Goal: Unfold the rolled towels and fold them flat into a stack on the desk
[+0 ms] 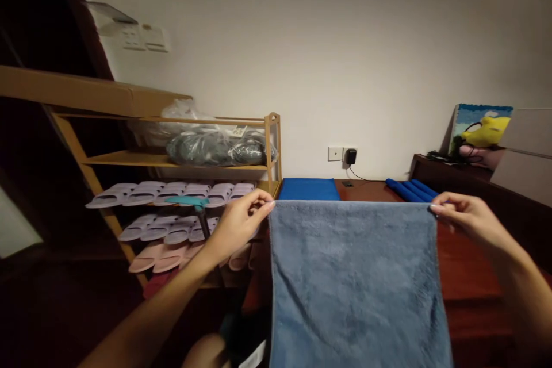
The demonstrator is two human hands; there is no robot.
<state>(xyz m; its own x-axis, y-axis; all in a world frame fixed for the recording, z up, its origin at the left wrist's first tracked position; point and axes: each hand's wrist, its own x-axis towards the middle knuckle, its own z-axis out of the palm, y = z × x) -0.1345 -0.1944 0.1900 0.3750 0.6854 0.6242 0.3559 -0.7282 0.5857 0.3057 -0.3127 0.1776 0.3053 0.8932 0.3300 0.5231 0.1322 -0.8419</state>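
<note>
A grey-blue towel [353,276] hangs spread out in front of me, its top edge pulled nearly straight between my two hands. My left hand [248,215] pinches the upper left corner between thumb and fingers. At the upper right corner, my right hand [463,215] grips the cloth the same way. The towel's lower end runs out of the picture, and it hides part of the reddish-brown wooden surface behind it. A small white tag [253,355] shows near its lower left edge.
To the left stands a wooden rack [273,144] with several slippers [150,227] and a plastic-wrapped bundle [219,146]. Behind the towel lie a flat blue cloth [309,188] and rolled blue cloths [409,190] on the wooden surface [470,264]. A black plug [351,156] sits in the wall socket.
</note>
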